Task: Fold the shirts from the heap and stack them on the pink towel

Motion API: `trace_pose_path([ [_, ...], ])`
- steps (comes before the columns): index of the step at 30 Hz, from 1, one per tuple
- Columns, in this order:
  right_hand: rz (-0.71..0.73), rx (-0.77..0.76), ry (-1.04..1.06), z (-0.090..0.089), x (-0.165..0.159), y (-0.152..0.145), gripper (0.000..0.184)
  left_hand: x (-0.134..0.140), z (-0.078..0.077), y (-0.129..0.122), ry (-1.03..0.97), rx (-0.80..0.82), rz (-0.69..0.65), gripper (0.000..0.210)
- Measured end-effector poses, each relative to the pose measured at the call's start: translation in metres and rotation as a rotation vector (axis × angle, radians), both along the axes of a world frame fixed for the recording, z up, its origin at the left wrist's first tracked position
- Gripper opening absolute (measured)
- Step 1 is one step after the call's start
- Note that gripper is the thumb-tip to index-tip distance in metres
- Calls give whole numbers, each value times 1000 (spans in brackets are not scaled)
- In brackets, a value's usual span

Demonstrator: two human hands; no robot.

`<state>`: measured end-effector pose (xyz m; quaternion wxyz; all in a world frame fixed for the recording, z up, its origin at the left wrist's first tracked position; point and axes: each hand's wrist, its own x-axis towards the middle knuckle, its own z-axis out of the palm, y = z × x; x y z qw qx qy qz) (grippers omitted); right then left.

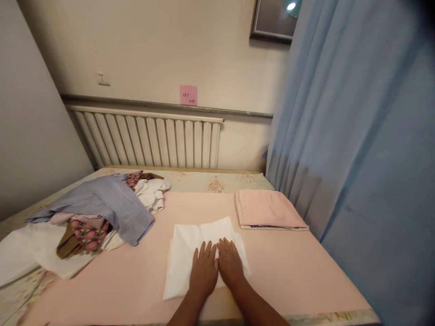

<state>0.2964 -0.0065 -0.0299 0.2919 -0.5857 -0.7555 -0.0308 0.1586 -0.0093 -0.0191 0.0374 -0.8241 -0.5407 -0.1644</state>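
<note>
A folded white cloth [180, 258] lies flat on the pink sheet [136, 290] in front of me. My left hand [204, 267] rests palm down on it, fingers stretched out. Close beside it, my right hand [230, 262] also presses flat on the cloth, its fingers extended and the thumbs nearly touching. The cloth's near right part is covered by my hands and forearms. Behind it to the right sits a folded pink cloth [267, 206] with a striped layer showing at its front edge.
A loose heap of clothes with a blue striped shirt [105, 199] on top spreads over the left side of the bed. A white radiator [152, 140] runs along the wall behind. A blue curtain [340, 113] hangs down the right side.
</note>
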Motion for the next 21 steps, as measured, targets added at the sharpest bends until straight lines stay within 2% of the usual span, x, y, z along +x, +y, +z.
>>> trace_pose_path([
  [4, -18, 0, -21, 4, -3, -2, 41, -13, 0, 3, 14, 11, -6, 49],
  [12, -50, 49, -9, 2, -7, -2, 39, -60, -8, 6, 75, 96, 46, 50],
  [21, -28, 83, 0, -6, -5, -1, 39, -79, -7, 4, 91, 96, 118, 50],
])
